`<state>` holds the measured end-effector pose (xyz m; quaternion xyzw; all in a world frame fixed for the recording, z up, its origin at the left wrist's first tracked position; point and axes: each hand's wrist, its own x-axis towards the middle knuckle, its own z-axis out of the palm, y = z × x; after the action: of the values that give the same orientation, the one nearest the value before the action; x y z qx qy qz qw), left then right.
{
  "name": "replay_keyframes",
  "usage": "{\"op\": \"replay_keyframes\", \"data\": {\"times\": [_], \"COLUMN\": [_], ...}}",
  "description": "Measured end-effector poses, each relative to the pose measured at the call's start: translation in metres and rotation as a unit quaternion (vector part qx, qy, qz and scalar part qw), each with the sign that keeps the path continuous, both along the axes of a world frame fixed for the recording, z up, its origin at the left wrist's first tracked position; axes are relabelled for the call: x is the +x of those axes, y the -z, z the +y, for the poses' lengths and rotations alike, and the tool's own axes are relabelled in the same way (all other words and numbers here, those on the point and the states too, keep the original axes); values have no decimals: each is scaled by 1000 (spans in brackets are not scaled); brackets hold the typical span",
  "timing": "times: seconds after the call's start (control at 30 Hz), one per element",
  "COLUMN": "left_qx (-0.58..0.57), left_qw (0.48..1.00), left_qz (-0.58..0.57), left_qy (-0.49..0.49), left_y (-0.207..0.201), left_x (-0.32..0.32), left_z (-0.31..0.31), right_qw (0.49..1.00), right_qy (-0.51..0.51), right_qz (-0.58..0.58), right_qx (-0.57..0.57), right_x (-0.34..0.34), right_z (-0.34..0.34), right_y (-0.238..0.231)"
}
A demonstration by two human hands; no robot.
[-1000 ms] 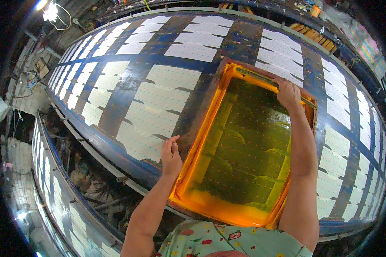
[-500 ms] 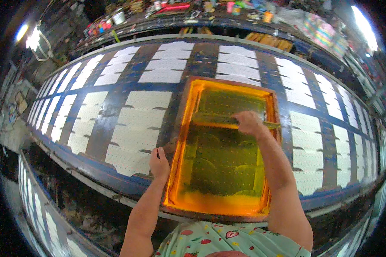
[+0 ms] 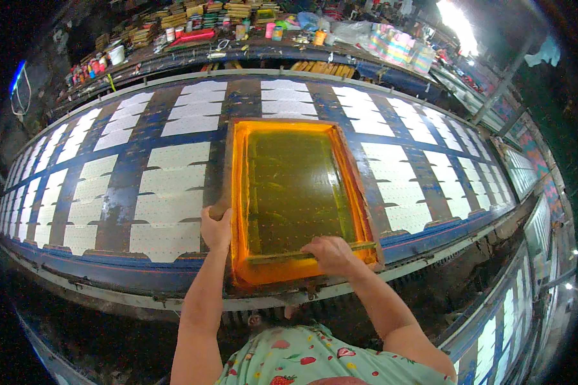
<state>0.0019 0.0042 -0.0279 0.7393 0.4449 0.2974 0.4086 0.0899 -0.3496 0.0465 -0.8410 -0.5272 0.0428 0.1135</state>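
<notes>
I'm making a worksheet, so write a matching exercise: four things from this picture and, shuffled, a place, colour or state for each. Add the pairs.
1. Left hand
2. Right hand
3. Frame
4. Clothing

A. Pale green, fruit-patterned
B. Holding a bar at the frame's near end
C. Orange inner edges
D. Beside the frame's left edge

Pairs: 1-D; 2-B; 3-C; 4-A

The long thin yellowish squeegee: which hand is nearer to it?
Right: the right hand grips the squeegee; the left hand is left of it, beside the orange rectangular frame.
</notes>
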Motion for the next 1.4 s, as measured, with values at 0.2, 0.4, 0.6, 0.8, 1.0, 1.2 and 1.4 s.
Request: {"op": "replay_keyframes", "data": {"times": [0.2, 0.4, 0.6, 0.8, 1.0, 1.2, 1.4], "left_qx": [6, 20, 54, -7, 29, 14, -7], "left_qw": [1000, 1000, 998, 998, 997, 998, 1000], "left_qz": [19, -13, 14, 51, 64, 53, 23], "left_qy": [-7, 4, -12, -22, -41, -5, -14], "left_y": [-4, 18, 26, 7, 8, 8, 3], "left_x": [0, 1, 8, 11, 12, 11, 11], "left_z": [-2, 7, 14, 6, 6, 9, 3], "right_qw": [1000, 998, 979, 897, 735, 743, 674], "right_qy": [-17, -55, 18, 303, 374, 397, 481], "right_qz": [11, 16, 69, 166, 505, 481, 477], "right_qx": [23, 39, 190, 276, 254, 242, 295], "right_x": [-47, -48, 10, 75, 93, 82, 72], "right_z": [-26, -50, -130, -227, -250, -225, -206], "right_y": [-6, 5, 16, 36, 67, 77, 52]}}
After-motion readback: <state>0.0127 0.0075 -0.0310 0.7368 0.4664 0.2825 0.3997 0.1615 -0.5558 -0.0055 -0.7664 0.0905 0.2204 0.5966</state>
